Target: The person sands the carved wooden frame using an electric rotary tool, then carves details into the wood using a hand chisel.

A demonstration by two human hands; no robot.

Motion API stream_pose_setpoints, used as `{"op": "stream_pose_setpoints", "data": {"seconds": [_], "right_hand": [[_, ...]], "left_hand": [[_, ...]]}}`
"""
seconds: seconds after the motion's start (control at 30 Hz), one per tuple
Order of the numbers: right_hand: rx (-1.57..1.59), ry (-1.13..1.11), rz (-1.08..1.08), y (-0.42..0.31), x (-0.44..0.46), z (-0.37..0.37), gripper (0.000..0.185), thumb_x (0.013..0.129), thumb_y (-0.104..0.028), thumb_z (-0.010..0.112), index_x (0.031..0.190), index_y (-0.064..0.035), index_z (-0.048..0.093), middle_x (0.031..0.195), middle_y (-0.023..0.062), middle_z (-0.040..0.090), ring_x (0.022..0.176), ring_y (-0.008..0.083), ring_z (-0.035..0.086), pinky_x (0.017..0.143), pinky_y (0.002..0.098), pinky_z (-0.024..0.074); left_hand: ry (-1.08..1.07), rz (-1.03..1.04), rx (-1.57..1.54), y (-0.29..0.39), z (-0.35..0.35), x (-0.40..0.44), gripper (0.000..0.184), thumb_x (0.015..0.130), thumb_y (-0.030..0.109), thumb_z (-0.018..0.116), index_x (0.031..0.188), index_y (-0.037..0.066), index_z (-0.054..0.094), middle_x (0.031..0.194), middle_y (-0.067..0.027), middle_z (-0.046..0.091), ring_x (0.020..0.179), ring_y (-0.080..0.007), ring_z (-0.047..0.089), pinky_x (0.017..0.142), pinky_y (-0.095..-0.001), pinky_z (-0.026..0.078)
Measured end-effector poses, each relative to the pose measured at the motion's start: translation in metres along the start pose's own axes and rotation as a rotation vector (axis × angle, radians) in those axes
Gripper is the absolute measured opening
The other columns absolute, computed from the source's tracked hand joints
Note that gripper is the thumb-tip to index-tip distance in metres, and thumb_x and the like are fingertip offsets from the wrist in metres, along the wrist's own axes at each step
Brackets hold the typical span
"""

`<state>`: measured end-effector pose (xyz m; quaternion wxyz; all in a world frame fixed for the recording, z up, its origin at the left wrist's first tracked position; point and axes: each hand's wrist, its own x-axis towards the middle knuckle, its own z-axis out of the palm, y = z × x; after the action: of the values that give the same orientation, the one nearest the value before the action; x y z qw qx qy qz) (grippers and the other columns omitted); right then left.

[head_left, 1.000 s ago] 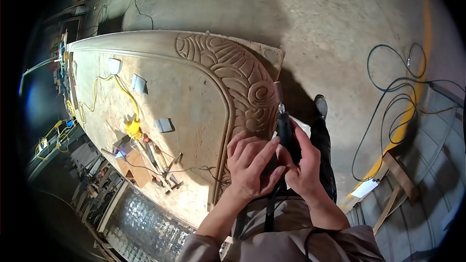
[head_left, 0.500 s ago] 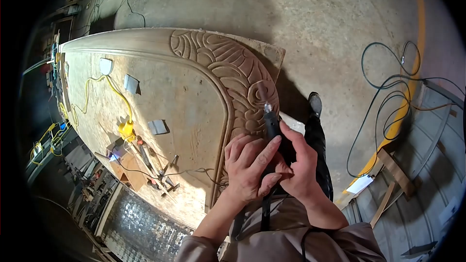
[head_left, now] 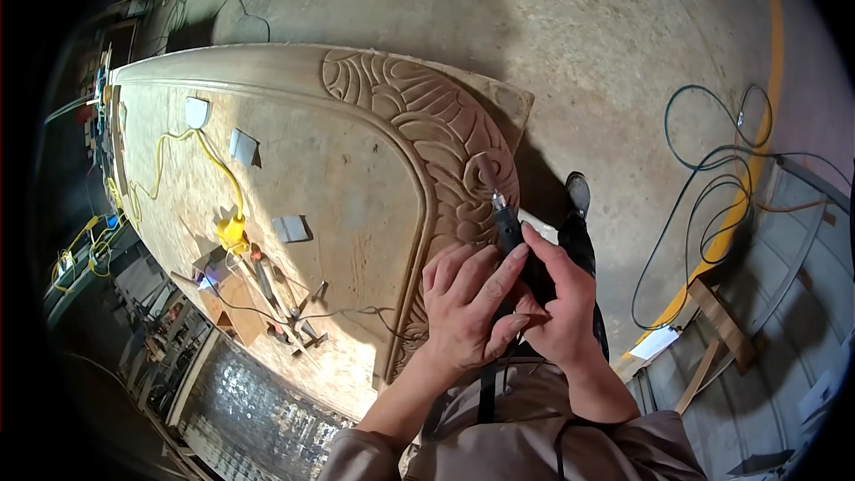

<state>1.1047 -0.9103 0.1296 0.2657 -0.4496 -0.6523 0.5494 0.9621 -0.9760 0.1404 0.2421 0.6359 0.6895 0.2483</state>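
Observation:
Both my hands grip a black rotary tool (head_left: 508, 230) with a brownish cylindrical sanding tip (head_left: 486, 172). The tip lies over a carved swirl on the curved, carved wooden border (head_left: 419, 98), seemingly touching it. My left hand (head_left: 463, 307) is closed against the tool's left side, resting by the carving, its lower fingers partly hidden. From the right, my right hand (head_left: 563, 303) wraps the tool body, thumb or finger extended along it towards the front. The tool's rear is covered by the hands.
Inside the border, a board holds a yellow power cord (head_left: 214, 169), folded grey sandpaper pieces (head_left: 289, 229) and several hand tools (head_left: 280, 289). A green cable (head_left: 712, 178) lies coiled on the concrete floor at right. A wooden offcut (head_left: 723, 325) stands near the yellow line.
The hands and the tool have shifted slightly right in view, along with the carved border. The grip looks the same, and the tip stays over the swirl.

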Motion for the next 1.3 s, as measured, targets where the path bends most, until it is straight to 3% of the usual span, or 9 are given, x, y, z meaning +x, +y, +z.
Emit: {"op": "stream_pose_setpoints", "data": {"seconds": [0.4, 0.53, 0.63, 0.73, 0.83, 1.07, 1.3], "right_hand": [[0.006, 0.089, 0.0, 0.007, 0.001, 0.0, 0.056, 0.08, 0.004, 0.071, 0.134, 0.002, 0.058, 0.1, 0.0191, 0.068, 0.083, 0.0296, 0.07, 0.073, 0.0341, 0.0557], [-0.028, -0.017, -0.017, 0.005, 0.003, -0.004, 0.056, 0.08, 0.003, 0.071, 0.135, 0.0017, 0.057, 0.099, 0.0188, 0.067, 0.084, 0.0313, 0.069, 0.074, 0.0346, 0.0556], [-0.002, 0.032, 0.028, 0.008, 0.002, -0.004, 0.056, 0.08, 0.003, 0.07, 0.135, 0.0018, 0.057, 0.098, 0.0183, 0.067, 0.083, 0.0316, 0.069, 0.073, 0.0345, 0.0555], [-0.018, -0.004, -0.057, 0.009, 0.005, -0.005, 0.056, 0.081, 0.002, 0.07, 0.135, 0.0017, 0.057, 0.098, 0.0178, 0.067, 0.082, 0.0317, 0.069, 0.073, 0.0347, 0.0554], [-0.005, -0.019, 0.07, 0.005, 0.002, -0.009, 0.057, 0.08, 0.001, 0.071, 0.136, 0.0015, 0.057, 0.099, 0.0179, 0.067, 0.083, 0.032, 0.069, 0.073, 0.0346, 0.0555], [-0.015, -0.039, -0.073, 0.006, 0.007, -0.007, 0.06, 0.078, 0.001, 0.071, 0.137, 0.0011, 0.057, 0.099, 0.0188, 0.067, 0.084, 0.0339, 0.069, 0.073, 0.0357, 0.0557], [-0.022, -0.078, -0.035, 0.005, 0.005, -0.009, 0.06, 0.077, 0.003, 0.071, 0.136, 0.0013, 0.058, 0.099, 0.019, 0.067, 0.085, 0.0341, 0.069, 0.073, 0.0364, 0.0558]], "left_hand": [[-0.014, -0.011, 0.003, 0.003, 0.001, 0.002, 0.059, 0.095, 0.052, 0.055, 0.137, 0.011, 0.062, 0.122, -0.0118, 0.061, 0.112, -0.0318, 0.055, 0.101, -0.0464, 0.037], [-0.001, -0.018, -0.007, 0.002, 0.004, -0.002, 0.06, 0.094, 0.052, 0.055, 0.137, 0.011, 0.062, 0.122, -0.0126, 0.062, 0.112, -0.0326, 0.055, 0.102, -0.0472, 0.037], [-0.016, -0.017, 0.0, 0.004, 0.003, 0.001, 0.059, 0.094, 0.052, 0.055, 0.137, 0.011, 0.062, 0.121, -0.0131, 0.062, 0.112, -0.0332, 0.056, 0.102, -0.0478, 0.037], [-0.007, -0.02, -0.012, 0.004, 0.004, -0.001, 0.059, 0.094, 0.052, 0.055, 0.136, 0.011, 0.063, 0.12, -0.0134, 0.062, 0.112, -0.0336, 0.056, 0.102, -0.0483, 0.037], [-0.009, -0.015, -0.003, 0.005, 0.004, 0.001, 0.059, 0.094, 0.053, 0.055, 0.136, 0.011, 0.063, 0.12, -0.0137, 0.062, 0.112, -0.0338, 0.056, 0.102, -0.0485, 0.037], [0.017, -0.029, -0.02, 0.004, 0.005, -0.004, 0.059, 0.094, 0.052, 0.055, 0.135, 0.011, 0.063, 0.121, -0.0138, 0.062, 0.112, -0.0339, 0.056, 0.101, -0.0482, 0.038], [0.029, -0.033, -0.006, 0.005, 0.006, -0.006, 0.057, 0.094, 0.049, 0.055, 0.135, 0.01, 0.063, 0.122, -0.0141, 0.062, 0.113, -0.0338, 0.056, 0.101, -0.0474, 0.037]]}}
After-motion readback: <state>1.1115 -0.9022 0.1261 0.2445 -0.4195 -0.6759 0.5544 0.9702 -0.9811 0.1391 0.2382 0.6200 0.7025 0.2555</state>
